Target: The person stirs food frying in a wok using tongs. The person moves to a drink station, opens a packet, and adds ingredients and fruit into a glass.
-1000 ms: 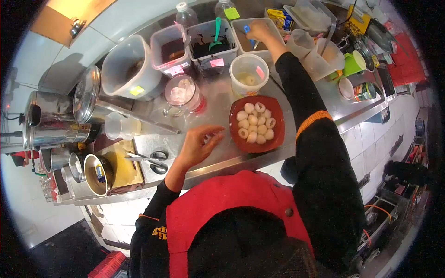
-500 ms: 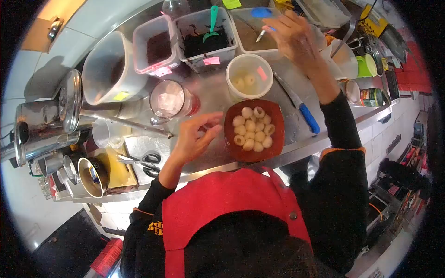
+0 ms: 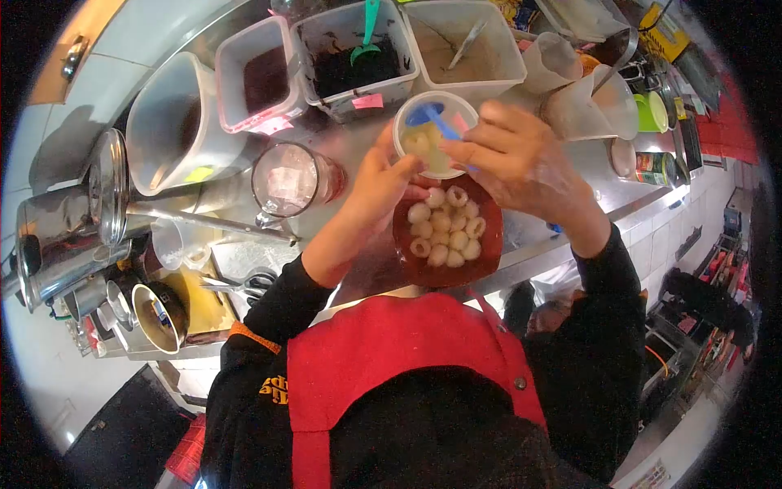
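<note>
My left hand [image 3: 379,183] is closed around the left side of a round white plastic tub [image 3: 467,111], its thumb near the front rim. Pale peeled lychees sit in cloudy liquid inside the tub. Between the fingers of my right hand [image 3: 513,159] is the handle of a blue plastic spoon [image 3: 441,124]; its bowl is over the tub's opening. Directly in front of the tub stands a square reddish-brown bowl [image 3: 491,265] holding several peeled lychees [image 3: 441,228]. My right hand and forearm hide most of a blue-handled knife [image 3: 555,228].
Behind the tub are square containers, one with dark jelly [image 3: 350,72] and a green spoon [image 3: 369,37], another with brownish contents [image 3: 472,61]. A glass mug [image 3: 281,183] of ice and red liquid stands left, near scissors [image 3: 252,285]. Clear jugs [image 3: 590,110] stand right.
My right hand has come down from the back container to the tub with the blue spoon. My left hand has moved forward and taken hold of the tub, which now tilts slightly.
</note>
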The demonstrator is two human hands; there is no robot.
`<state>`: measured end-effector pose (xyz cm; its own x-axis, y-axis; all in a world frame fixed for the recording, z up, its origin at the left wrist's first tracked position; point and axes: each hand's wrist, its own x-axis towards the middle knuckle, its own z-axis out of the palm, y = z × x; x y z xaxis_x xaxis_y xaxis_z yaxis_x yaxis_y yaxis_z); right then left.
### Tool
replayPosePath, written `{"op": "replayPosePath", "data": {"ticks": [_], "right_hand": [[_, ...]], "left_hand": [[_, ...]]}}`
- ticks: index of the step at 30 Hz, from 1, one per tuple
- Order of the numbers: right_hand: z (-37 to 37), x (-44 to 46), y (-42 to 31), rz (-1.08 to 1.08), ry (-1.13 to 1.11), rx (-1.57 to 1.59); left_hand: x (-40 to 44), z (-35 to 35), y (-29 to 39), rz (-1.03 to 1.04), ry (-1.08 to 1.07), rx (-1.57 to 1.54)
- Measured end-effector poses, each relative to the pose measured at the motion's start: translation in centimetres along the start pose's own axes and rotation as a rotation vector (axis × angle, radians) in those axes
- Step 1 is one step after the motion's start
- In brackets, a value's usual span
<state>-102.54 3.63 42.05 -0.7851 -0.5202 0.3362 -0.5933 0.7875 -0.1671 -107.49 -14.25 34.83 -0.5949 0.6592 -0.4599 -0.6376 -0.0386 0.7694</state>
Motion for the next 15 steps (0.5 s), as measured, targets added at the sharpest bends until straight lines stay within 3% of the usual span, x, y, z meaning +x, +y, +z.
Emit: {"op": "replayPosePath", "data": {"ticks": [7,10,13,15], "right_hand": [[4.4,-0.1,-0.6,-0.01,-0.105,-0.141],[5.0,0.4,-2.6,0.034,-0.115,-0.26],[5.0,0.6,-3.8,0.135,-0.042,-0.261],[5.4,0.3,-4.4,0.261,-0.071,-0.257]], "left_hand": [[-1.3,0.0,-2.6,0.316,0.129,-0.128],[-1.9,-0.3,-3.0,0.394,0.166,-0.029],[-2.6,-0.5,-3.5,0.335,0.196,0.073],[-2.3,-0.7,-4.3,0.402,0.199,0.099]]}}
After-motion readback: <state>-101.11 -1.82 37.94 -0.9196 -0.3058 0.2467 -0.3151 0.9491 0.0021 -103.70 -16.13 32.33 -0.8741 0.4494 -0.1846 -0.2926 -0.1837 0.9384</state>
